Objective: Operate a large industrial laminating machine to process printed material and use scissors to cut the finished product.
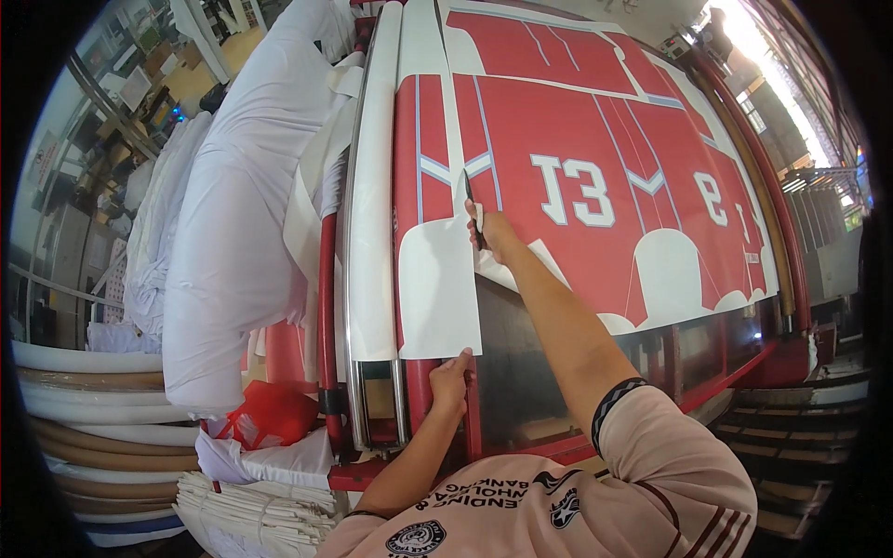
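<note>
Printed sheet (549,121): R grip (495,232) closed round dk cutter (468,188); L grip (449,383) at near edge, can't tell if pinching.

Textile-print workshop — printed red sheet (567,126) | draped white fabric (233,205) | stacked rolls (112,407)

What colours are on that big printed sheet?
The printed sheet is mostly red, with white and light blue; head view.

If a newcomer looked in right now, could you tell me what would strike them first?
The red jersey-print sheet with white numerals dominates the centre and right. Toward its left side, the right hand grips a dark cutting tool; below, the left hand touches the white lower edge. A white fabric bundle bulges at left.
</note>
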{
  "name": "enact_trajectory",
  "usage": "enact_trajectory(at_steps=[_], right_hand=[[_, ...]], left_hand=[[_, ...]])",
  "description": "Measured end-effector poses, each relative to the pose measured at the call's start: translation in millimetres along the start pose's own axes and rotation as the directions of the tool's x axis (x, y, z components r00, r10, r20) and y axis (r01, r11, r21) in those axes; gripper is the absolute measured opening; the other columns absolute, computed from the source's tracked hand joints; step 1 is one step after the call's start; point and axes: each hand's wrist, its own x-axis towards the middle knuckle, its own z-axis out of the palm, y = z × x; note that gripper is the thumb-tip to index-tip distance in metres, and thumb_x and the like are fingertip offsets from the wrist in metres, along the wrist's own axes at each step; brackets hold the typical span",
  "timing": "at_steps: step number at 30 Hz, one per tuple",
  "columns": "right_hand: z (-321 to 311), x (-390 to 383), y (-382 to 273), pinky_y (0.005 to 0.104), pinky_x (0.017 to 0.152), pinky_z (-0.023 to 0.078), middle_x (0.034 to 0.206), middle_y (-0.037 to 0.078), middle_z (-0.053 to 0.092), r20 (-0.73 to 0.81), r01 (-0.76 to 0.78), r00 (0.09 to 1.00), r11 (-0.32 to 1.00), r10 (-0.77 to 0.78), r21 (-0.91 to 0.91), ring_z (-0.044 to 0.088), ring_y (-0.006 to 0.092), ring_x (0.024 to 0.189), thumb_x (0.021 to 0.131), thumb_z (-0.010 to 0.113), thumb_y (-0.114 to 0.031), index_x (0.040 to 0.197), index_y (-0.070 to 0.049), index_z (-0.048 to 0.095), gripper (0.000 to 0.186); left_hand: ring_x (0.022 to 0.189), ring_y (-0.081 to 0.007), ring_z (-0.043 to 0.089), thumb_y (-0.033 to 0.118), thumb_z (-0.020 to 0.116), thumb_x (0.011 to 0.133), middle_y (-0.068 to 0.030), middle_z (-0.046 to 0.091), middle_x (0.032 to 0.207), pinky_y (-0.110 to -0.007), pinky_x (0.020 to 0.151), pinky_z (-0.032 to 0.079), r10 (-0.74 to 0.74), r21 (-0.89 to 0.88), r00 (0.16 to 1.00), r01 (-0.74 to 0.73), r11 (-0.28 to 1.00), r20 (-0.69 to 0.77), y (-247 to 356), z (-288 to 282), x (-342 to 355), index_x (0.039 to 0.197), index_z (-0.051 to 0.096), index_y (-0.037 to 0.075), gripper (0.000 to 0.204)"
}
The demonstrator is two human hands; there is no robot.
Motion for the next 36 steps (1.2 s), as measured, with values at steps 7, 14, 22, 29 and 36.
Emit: enact_trajectory(at_steps=[7, 14, 22, 29, 36], right_hand=[[1.0, 55.9, -31.7, 0.0274, 0.051, 0.048, 0.067, -0.001, 0.053, -0.011, 0.007, 1.000, 1.000, -0.008, -0.005, 0.054, 0.0112, 0.054, 0.085, 0.073, -0.058, 0.075, -0.010, 0.056, 0.052], [10.2, 115.0, -62.1, 0.0252, 0.051, 0.049, 0.066, -0.001, 0.052, -0.025, 0.097, 0.995, 0.995, -0.097, 0.009, 0.054, 0.0103, 0.054, 0.082, 0.074, -0.062, 0.080, -0.008, 0.056, 0.056], [13.7, 183.8, -108.8, 0.0247, 0.048, 0.048, 0.066, -0.001, 0.054, -0.013, 0.101, 0.995, 0.994, -0.102, -0.052, 0.055, 0.0090, 0.053, 0.084, 0.073, -0.059, 0.081, -0.009, 0.057, 0.053], [18.1, 254.1, -144.6, 0.0240, 0.048, 0.045, 0.066, -0.003, 0.054, -0.022, 0.162, 0.986, 0.981, -0.165, -0.104, 0.053, 0.0081, 0.052, 0.085, 0.072, -0.060, 0.082, -0.010, 0.059, 0.052], [16.8, 299.1, -169.6, 0.0287, 0.045, 0.044, 0.064, 0.002, 0.055, -0.040, 0.245, 0.967, 0.958, -0.253, -0.147, 0.052, 0.0116, 0.050, 0.082, 0.081, -0.046, 0.080, -0.004, 0.061, 0.046]], left_hand=[[0.058, -0.0104, 0.056, 0.026, 0.075, 0.091, 0.0021, 0.057, 0.069, -0.025, 0.053, 0.043, -0.017, -0.082, 0.999, 0.020, 0.996, 0.039, 2.6, 0.8, -1.6, 0.081, 0.065, 0.007, 0.024], [0.058, -0.0118, 0.057, 0.023, 0.074, 0.091, 0.0006, 0.059, 0.070, -0.026, 0.054, 0.046, -0.039, -0.083, 0.999, 0.038, 0.996, -0.002, 3.6, 1.9, -1.3, 0.080, 0.065, 0.006, 0.022], [0.059, -0.0132, 0.059, 0.024, 0.075, 0.091, -0.0022, 0.062, 0.071, -0.028, 0.055, 0.048, -0.066, -0.067, 0.997, 0.063, 0.996, -0.031, 2.7, 1.2, 1.1, 0.082, 0.067, 0.003, 0.024], [0.062, -0.0139, 0.061, 0.024, 0.075, 0.091, -0.0044, 0.064, 0.070, -0.028, 0.058, 0.049, -0.099, -0.073, 0.993, 0.095, 0.993, -0.059, 7.5, 2.2, -0.3, 0.081, 0.070, 0.002, 0.025], [0.066, -0.0145, 0.063, 0.022, 0.074, 0.091, -0.0070, 0.067, 0.072, -0.028, 0.065, 0.051, -0.174, -0.063, 0.982, 0.169, 0.984, -0.075, 13.8, 0.8, 1.3, 0.080, 0.070, 0.000, 0.025]])
